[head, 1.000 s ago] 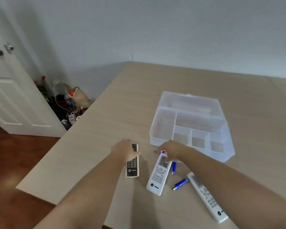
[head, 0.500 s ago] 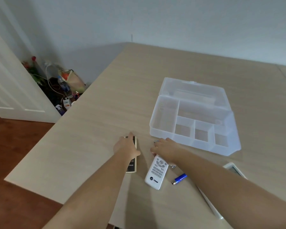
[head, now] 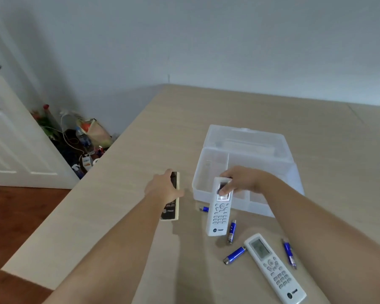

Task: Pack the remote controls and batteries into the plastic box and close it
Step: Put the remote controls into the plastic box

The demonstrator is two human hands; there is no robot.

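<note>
A clear plastic box [head: 213,159] with several compartments lies open on the table, lid flat behind it. My right hand [head: 239,181] grips the top end of a white remote [head: 219,213], lifted and tilted at the box's front left corner. My left hand [head: 162,189] is closed over a beige and black remote [head: 172,210] lying on the table left of the box. A second white remote [head: 272,268] lies at the lower right. Several blue batteries lie loose: one [head: 204,208] beside the held remote, one [head: 232,231] below it, one [head: 235,255] and one [head: 289,253] by the second white remote.
The wooden table [head: 140,150] ends at a left edge with a drop to the floor. Bags, a bottle and cables [head: 83,137] are piled on the floor by a white door [head: 13,139]. A grey wall runs behind the table.
My right hand has closed on the white remote and raised its top end toward the box. My left hand has stayed on the beige and black remote. The view shifted, showing more batteries.
</note>
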